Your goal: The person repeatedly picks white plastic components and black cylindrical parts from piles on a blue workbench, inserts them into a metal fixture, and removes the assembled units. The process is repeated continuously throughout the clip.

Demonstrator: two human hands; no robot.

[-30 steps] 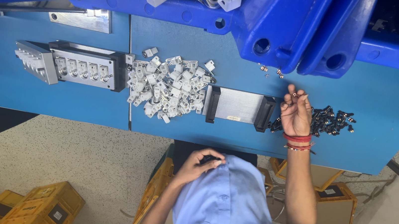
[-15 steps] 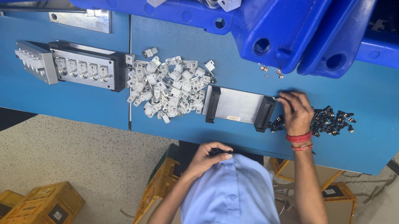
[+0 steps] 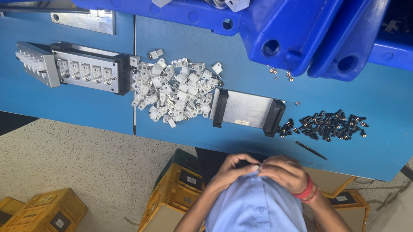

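My left hand (image 3: 231, 169) and my right hand (image 3: 287, 173) meet in front of my light blue shirt (image 3: 257, 220), below the table's near edge. Their curled fingertips pinch together on a tiny part (image 3: 261, 165), too small to identify. A red band is around my right wrist. On the blue table (image 3: 184, 41), a pile of small black parts (image 3: 327, 125) lies to the right of a metal fixture with black end blocks (image 3: 247, 112). A heap of small white plastic parts (image 3: 174, 90) lies to the fixture's left.
A longer metal jig with a row of sockets (image 3: 74, 67) sits at the left. Blue bins (image 3: 289, 27) of white and dark parts line the table's far side. A thin dark tool (image 3: 310, 150) lies near the table edge. Yellow crates (image 3: 50, 212) stand on the floor.
My right hand left the black parts pile and drew back to my chest, where it now meets my left hand. The left hand stayed near my chest.
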